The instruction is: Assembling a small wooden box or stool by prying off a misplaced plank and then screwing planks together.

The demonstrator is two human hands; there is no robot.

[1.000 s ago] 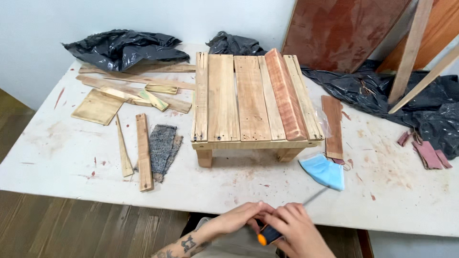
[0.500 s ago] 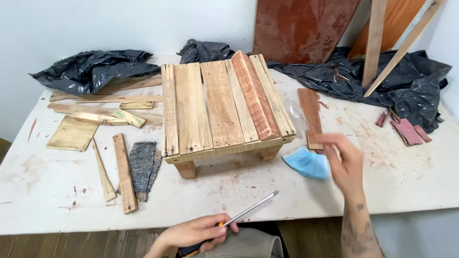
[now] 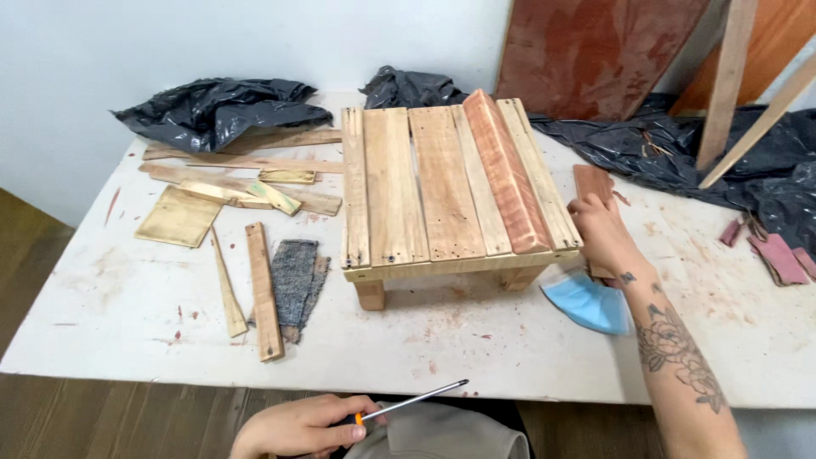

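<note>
Left hand: my left hand (image 3: 306, 425) sat at the bottom edge, fingers wrapped tight round the orange grip of a screwdriver (image 3: 412, 399); shaft pointed up and right over the table edge.
Right hand: my right hand (image 3: 602, 234) reached to the right side of the small slatted stool (image 3: 455, 191), palm down on a reddish wood strip (image 3: 592, 182) just beside the stool. Fingers looked curled onto it; could not tell if truly clamped or only resting.
Stool position: upright, mid-table, on the white table (image 3: 510, 348).
Progress: I judged the top mostly built, slats laid side by side, one reddish slat (image 3: 506, 174) among the pale ones, legs under. Loose strip not yet on.
Around: blue face mask (image 3: 591, 302) near my wrist, grey sanding pad (image 3: 295, 276) and wood offcuts (image 3: 255, 191) to the left, black plastic sheeting (image 3: 212, 106) behind.
Hidden: screwdriver handle mostly covered by my fingers; strip's lower end under my hand; far legs out of sight; screw heads too small to confirm.
</note>
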